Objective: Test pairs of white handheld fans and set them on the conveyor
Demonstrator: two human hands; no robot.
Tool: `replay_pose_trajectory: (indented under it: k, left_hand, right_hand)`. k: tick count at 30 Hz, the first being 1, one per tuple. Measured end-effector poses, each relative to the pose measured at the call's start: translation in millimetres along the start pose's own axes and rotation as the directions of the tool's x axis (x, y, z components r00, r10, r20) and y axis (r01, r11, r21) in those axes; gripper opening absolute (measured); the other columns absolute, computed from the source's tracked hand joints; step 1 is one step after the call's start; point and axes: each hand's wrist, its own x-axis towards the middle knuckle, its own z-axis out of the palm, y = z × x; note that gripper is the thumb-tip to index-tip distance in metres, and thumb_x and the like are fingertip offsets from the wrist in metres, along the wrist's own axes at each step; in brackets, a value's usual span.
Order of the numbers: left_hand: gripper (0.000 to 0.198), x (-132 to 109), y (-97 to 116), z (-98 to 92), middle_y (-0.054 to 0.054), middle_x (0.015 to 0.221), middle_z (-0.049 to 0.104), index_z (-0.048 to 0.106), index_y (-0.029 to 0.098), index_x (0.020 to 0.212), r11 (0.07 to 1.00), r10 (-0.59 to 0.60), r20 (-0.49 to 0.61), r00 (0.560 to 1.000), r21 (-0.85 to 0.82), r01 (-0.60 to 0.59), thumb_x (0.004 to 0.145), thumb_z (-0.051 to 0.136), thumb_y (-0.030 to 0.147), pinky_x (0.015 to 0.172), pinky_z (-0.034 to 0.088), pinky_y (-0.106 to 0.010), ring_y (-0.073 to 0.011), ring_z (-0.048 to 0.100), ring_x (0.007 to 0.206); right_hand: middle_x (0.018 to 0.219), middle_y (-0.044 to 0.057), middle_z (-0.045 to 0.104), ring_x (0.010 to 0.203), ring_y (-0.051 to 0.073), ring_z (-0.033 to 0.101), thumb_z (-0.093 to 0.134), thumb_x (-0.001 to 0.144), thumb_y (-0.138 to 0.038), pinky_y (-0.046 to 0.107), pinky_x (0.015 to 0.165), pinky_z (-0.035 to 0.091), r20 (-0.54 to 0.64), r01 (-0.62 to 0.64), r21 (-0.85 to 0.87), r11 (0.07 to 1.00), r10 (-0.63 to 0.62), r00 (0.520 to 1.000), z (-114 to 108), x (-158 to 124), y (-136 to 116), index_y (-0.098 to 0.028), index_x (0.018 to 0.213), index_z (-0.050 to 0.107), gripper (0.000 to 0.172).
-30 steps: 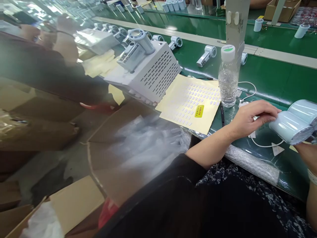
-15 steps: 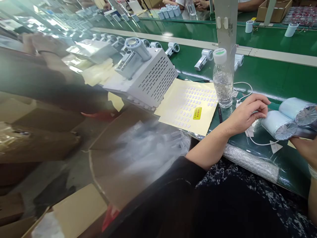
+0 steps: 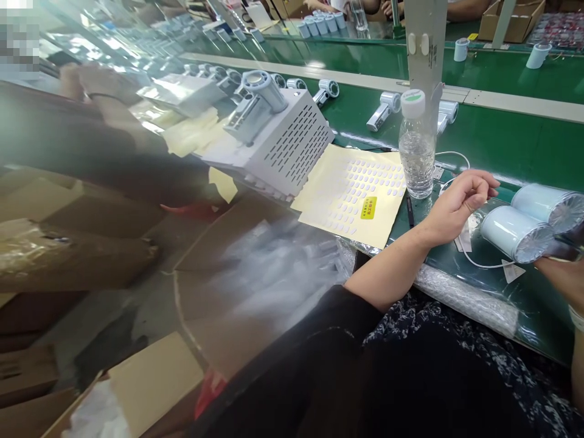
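Observation:
My right hand [image 3: 562, 277] grips a pair of pale blue cylinders [image 3: 517, 233] with crinkled foil ends at the right edge of the view. Part of the grip is cut off by the frame. My left hand [image 3: 458, 207] hovers loosely curled over the green belt [image 3: 515, 152], just left of the cylinders and apart from them. Nothing shows in its fingers. Under it lie a white cable [image 3: 474, 266] and small white paper tags [image 3: 464, 240]. A clear water bottle [image 3: 416, 155] with a white cap stands left of that hand.
A yellow sheet of white oval stickers [image 3: 351, 194] lies at the belt's edge, beside a perforated white metal housing [image 3: 292, 143]. Silver-and-white fittings [image 3: 383, 109] stand beyond. Bubble wrap [image 3: 465, 301] lies along the near edge. A co-worker's dark sleeve [image 3: 91, 140] and cardboard boxes [image 3: 150, 371] fill the left.
The cylinders have turned and come down, their foil ends now facing lower right. My left hand has drawn slightly back from them. The view has shifted a little.

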Motion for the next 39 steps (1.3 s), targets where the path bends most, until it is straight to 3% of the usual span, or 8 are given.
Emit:
replay_pose_trajectory:
  k: [3, 6, 12, 19, 22, 26, 34, 39]
  left_hand:
    - [0.058, 0.5, -3.2, 1.7, -0.005, 0.124, 0.068, 0.053, 0.025, 0.104, 0.989, -0.087, -0.053, 0.995, -0.121, 0.08, 0.107, 0.073, 0.08, 0.101, 0.063, -0.037, -0.0144, 0.07, 0.102]
    - [0.061, 1.2, -1.0, 0.6, -0.003, 0.116, 0.069, 0.059, 0.025, 0.11, 0.994, -0.062, 0.0, 0.998, -0.085, 0.062, 0.102, 0.079, 0.082, 0.091, 0.061, -0.032, -0.0145, 0.068, 0.1]
    - [0.06, 4.2, 1.9, -6.7, -0.005, 0.113, 0.073, 0.072, 0.026, 0.109, 0.987, 0.074, 0.129, 0.989, 0.129, -0.09, 0.102, 0.076, 0.085, 0.097, 0.058, -0.039, -0.02, 0.067, 0.104]
    - [0.047, 5.7, -5.6, -12.9, -0.003, 0.111, 0.072, 0.072, 0.026, 0.114, 0.964, 0.191, 0.194, 0.962, 0.145, -0.221, 0.109, 0.075, 0.073, 0.094, 0.054, -0.038, -0.0187, 0.064, 0.1]
    - [0.05, 5.2, -5.9, -14.4, -0.004, 0.112, 0.073, 0.072, 0.025, 0.113, 0.963, 0.154, 0.209, 0.966, 0.187, -0.194, 0.11, 0.072, 0.075, 0.096, 0.054, -0.038, -0.019, 0.065, 0.101]
    - [0.057, 4.2, -5.8, -14.6, -0.006, 0.115, 0.075, 0.071, 0.024, 0.111, 0.96, 0.07, 0.208, 0.976, 0.25, -0.122, 0.109, 0.068, 0.081, 0.098, 0.055, -0.039, -0.0199, 0.067, 0.103]
    - [0.044, 0.6, 6.9, -12.0, -0.004, 0.11, 0.073, 0.067, 0.024, 0.112, 0.939, 0.16, 0.208, 0.965, 0.268, -0.214, 0.116, 0.065, 0.068, 0.096, 0.056, -0.037, -0.0182, 0.066, 0.101]
    - [0.044, -0.1, 17.6, -12.9, -0.004, 0.107, 0.072, 0.063, 0.025, 0.107, 0.916, 0.127, 0.223, 0.966, 0.346, -0.201, 0.12, 0.057, 0.067, 0.099, 0.055, -0.038, -0.0202, 0.065, 0.102]
  right_hand:
    - [0.138, 0.017, 0.076, 0.104, 0.037, 0.078, 0.1, 0.076, -0.061, 0.058, 0.09, 0.07, -0.037, 0.093, -0.005, 0.996, -0.093, 0.995, -0.6, 7.1, -5.5, -0.032, 0.182, 0.045, 0.123]
    - [0.136, 0.016, 0.078, 0.101, 0.036, 0.078, 0.097, 0.079, -0.059, 0.056, 0.086, 0.07, -0.065, 0.123, -0.01, 0.992, -0.123, 0.99, 0.1, 9.8, -6.6, -0.032, 0.185, 0.045, 0.121]
    - [0.144, 0.018, 0.074, 0.104, 0.038, 0.076, 0.102, 0.071, -0.071, 0.064, 0.092, 0.067, -0.07, 0.001, -0.013, 1.0, -0.002, 0.998, 2.6, 3.5, 4.7, -0.034, 0.181, 0.047, 0.128]
    - [0.149, 0.02, 0.072, 0.12, 0.043, 0.075, 0.103, 0.074, -0.066, 0.065, 0.1, 0.066, -0.048, -0.027, 0.011, 1.0, 0.027, 0.998, 4.6, 1.1, 10.5, -0.032, 0.175, 0.049, 0.12]
    - [0.148, 0.019, 0.071, 0.122, 0.043, 0.073, 0.101, 0.078, -0.061, 0.066, 0.104, 0.065, -0.015, -0.044, 0.019, 0.999, 0.044, 0.999, 3.3, 1.2, 10.7, -0.033, 0.174, 0.048, 0.113]
    - [0.147, 0.02, 0.071, 0.121, 0.043, 0.072, 0.101, 0.079, -0.06, 0.066, 0.105, 0.064, -0.02, 0.031, 0.004, 1.0, -0.031, 0.999, 1.0, 3.2, 8.8, -0.03, 0.179, 0.045, 0.118]
    - [0.142, 0.018, 0.077, 0.118, 0.042, 0.077, 0.096, 0.088, -0.059, 0.063, 0.099, 0.065, -0.078, 0.079, -0.004, 0.997, -0.079, 0.994, 0.6, 8.3, 3.1, -0.033, 0.182, 0.05, 0.108]
    - [0.146, 0.021, 0.078, 0.118, 0.046, 0.08, 0.096, 0.088, -0.053, 0.066, 0.1, 0.065, -0.065, 0.104, -0.021, 0.994, -0.106, 0.992, -1.7, 10.1, -3.0, -0.033, 0.189, 0.045, 0.115]
